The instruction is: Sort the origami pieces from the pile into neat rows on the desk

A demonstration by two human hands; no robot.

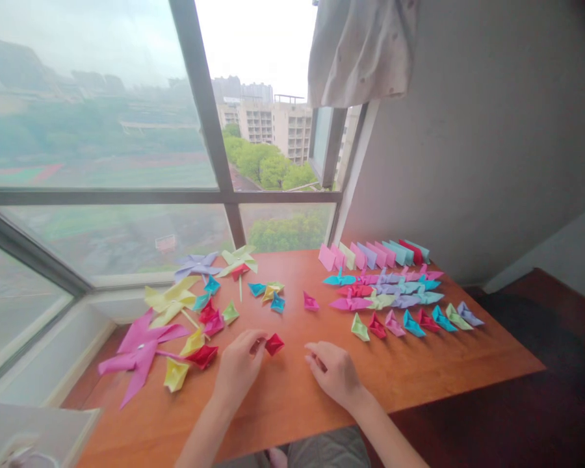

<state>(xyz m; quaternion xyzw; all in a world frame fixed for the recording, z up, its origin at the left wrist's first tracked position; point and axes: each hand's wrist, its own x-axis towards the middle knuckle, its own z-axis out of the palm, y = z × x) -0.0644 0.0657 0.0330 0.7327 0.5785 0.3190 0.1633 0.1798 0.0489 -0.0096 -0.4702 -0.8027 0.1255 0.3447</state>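
Observation:
My left hand (244, 364) pinches the edge of a small red origami boat (274, 345) between thumb and fingers, low over the wooden table. To its right, my right hand (335, 369) is loosely curled, its fingers partly apart and nothing visible in them. A lone magenta paper boat (311, 301) sits beyond the gap between both hands. Left of my left hand lie loose paper boats, among them a dark red boat (203, 356) and a yellow boat (176, 374). Past my right hand runs a row of boats, with a green boat (359, 327) at its near end.
Paper pinwheels, including a magenta pinwheel (139, 348) and a yellow pinwheel (171, 300), lie at the left. Folded paper cranes (385, 289) and a line of upright folded papers (375, 255) fill the back right. A window frame (224, 195) borders the table's far side.

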